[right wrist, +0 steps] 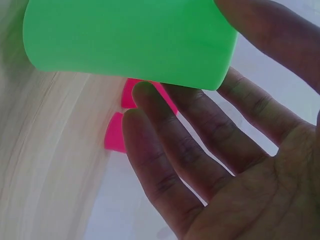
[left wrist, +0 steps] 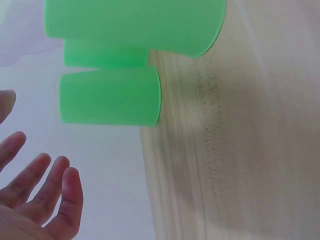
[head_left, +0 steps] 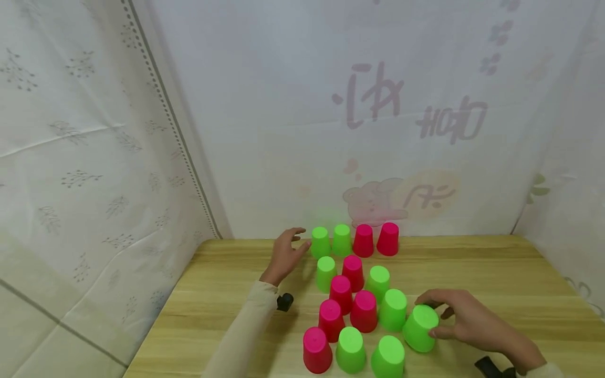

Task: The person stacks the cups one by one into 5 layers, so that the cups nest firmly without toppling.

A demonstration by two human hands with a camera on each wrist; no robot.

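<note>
At the right end of the cups, my right hand (head_left: 477,320) holds an upside-down green cup (head_left: 419,329) between thumb and fingers. In the right wrist view, the thumb (right wrist: 280,35) lies along that cup (right wrist: 130,40) and the fingers pass behind it. My left hand (head_left: 285,254) is at the back left, fingers apart and loosely bent, beside the end green cup (head_left: 320,244) of the back row. No cup is in its grasp. The left wrist view shows green cups (left wrist: 110,97) past the left fingers (left wrist: 70,200).
Upside-down cups stand across the wooden table (head_left: 496,278). The back row has two green and two pink cups (head_left: 388,240); more pink (head_left: 363,312) and green cups (head_left: 351,350) stand in front. A printed cloth (head_left: 283,131) hangs behind the table, others at both sides.
</note>
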